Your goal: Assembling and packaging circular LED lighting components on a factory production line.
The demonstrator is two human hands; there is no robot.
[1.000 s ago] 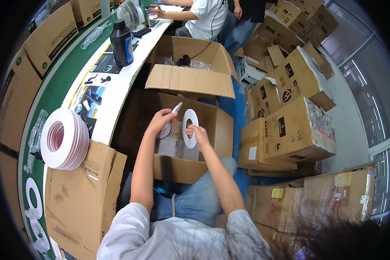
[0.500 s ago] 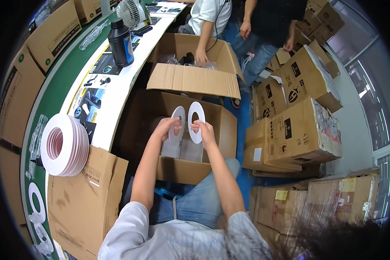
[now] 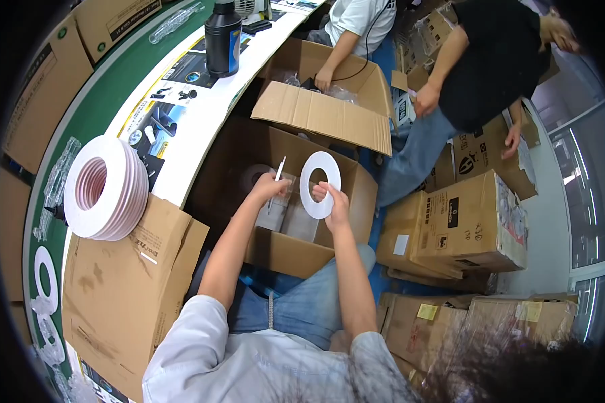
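My left hand (image 3: 265, 189) is closed on a flat white ring (image 3: 280, 168), seen nearly edge-on. Another flat white ring (image 3: 319, 160) faces me, gripped at its lower right by my right hand (image 3: 338, 209), with fingers through its hole. Both hands are raised over an open cardboard box (image 3: 289, 258) in front of my lap. Clear and whitish items lie inside, partly hidden by my hands. To the left, a stack of similar rings (image 3: 81, 213) with pinkish edges leans on a brown cardboard piece (image 3: 117, 289).
A black bottle (image 3: 222, 41) stands on the white bench, beside green matting with clear plastic pieces (image 3: 54, 191). Beyond my box is a larger open box (image 3: 323, 114), with a seated person's hand (image 3: 324, 78) inside. Another person (image 3: 484, 64) stands at right, near stacked cartons (image 3: 470, 221).
My left hand's ring has turned from facing me to nearly edge-on. The right ring appears slightly higher and more to the right. The standing person now leans over. The whole view has shifted.
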